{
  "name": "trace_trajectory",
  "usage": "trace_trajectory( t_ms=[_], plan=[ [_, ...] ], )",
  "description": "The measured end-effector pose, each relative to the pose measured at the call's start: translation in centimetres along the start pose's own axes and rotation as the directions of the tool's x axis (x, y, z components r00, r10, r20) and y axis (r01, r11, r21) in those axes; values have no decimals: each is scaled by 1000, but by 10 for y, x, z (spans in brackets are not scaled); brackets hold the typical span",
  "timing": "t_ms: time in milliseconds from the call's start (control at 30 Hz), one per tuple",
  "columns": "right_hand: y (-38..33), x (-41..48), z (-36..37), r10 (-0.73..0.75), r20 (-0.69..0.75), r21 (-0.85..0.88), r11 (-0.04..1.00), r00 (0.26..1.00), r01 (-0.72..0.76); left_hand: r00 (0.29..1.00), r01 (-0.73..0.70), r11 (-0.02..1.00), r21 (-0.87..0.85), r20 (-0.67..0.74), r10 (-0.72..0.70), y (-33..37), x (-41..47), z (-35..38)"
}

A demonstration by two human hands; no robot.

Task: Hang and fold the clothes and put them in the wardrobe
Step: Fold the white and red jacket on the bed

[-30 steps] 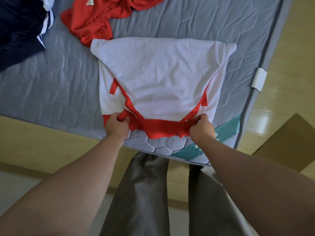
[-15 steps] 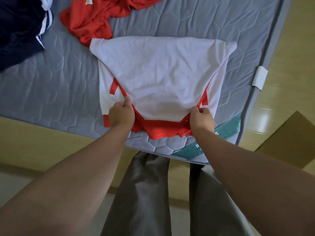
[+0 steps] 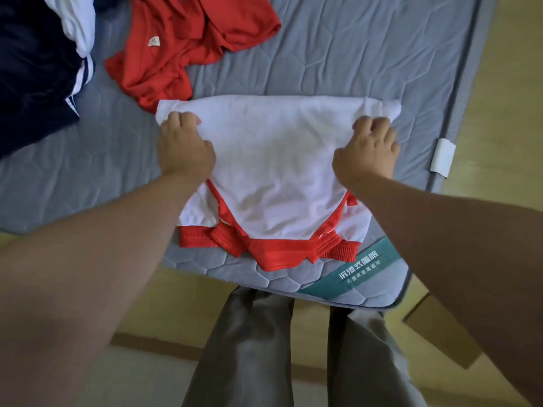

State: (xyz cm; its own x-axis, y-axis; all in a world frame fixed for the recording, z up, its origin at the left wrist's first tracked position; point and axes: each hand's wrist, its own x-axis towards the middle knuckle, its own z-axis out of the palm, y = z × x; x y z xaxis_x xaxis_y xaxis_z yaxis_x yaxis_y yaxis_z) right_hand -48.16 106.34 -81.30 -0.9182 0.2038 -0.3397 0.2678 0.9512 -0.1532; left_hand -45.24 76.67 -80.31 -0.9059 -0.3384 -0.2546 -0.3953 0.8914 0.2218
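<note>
Between the hands: white fabric top (image 3: 279,177), red-trimmed, mid-fold; left hand (image 3: 185,148) and right hand (image 3: 367,151) each clutch a far corner. Next, likely: fold nearward.

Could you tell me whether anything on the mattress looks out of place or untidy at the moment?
Nothing looks damaged. The red shirt lies crumpled beyond the white top, which the left hand and right hand grip, and its red cuffs stick out unevenly along the near edge.

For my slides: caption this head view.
Left hand and right hand grip far corners of a white garment on a mattress.
</note>
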Motion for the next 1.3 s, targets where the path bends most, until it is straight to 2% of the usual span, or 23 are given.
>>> trace_trajectory(
  t_ms=[100,167,267,367,467,533,600,700,833,1000,1067,1167,1233,1300],
  plan=[
    [-8,52,-10,-235,148,-183,948,961,260,976,-206,967,152,96,193,6,51,-8],
    [-13,81,-15,-284,281,-262,896,917,358,934,-293,927,235,278,225,8,82,-7],
    [-18,109,-17,-222,419,-368,845,880,388,810,-398,866,302,558,178,9,116,-7],
    [-27,127,-24,-103,523,-421,832,846,362,743,-470,789,395,660,111,7,137,-16],
    [-35,139,-32,-12,654,-511,731,757,453,645,-600,600,529,764,-27,5,142,-24],
    [-36,139,-33,5,684,-536,682,730,498,604,-628,531,570,786,-129,0,141,-25],
    [-32,141,-36,5,676,-537,689,737,487,633,-588,535,607,757,-162,-6,142,-27],
    [-21,145,-42,-8,659,-528,707,752,470,692,-492,605,627,703,-165,-17,145,-31],
    [-1,151,-48,-15,638,-515,735,770,440,712,-390,736,554,688,-141,-38,149,-32],
    [2,143,-45,-110,613,-464,752,782,468,785,-278,801,530,606,-129,-43,133,-26],
    [-5,137,-43,-137,627,-409,780,767,474,823,-283,818,501,565,-62,-38,127,-20],
    [-13,132,-39,-179,632,-294,845,754,447,844,-237,931,278,534,55,-30,127,-12],
    [-14,129,-39,-208,607,-299,835,767,463,835,-307,930,202,525,161,-25,129,-13],
    [-16,129,-43,-230,554,-339,815,800,469,830,-389,895,219,505,237,-19,133,-19]
  ],
)
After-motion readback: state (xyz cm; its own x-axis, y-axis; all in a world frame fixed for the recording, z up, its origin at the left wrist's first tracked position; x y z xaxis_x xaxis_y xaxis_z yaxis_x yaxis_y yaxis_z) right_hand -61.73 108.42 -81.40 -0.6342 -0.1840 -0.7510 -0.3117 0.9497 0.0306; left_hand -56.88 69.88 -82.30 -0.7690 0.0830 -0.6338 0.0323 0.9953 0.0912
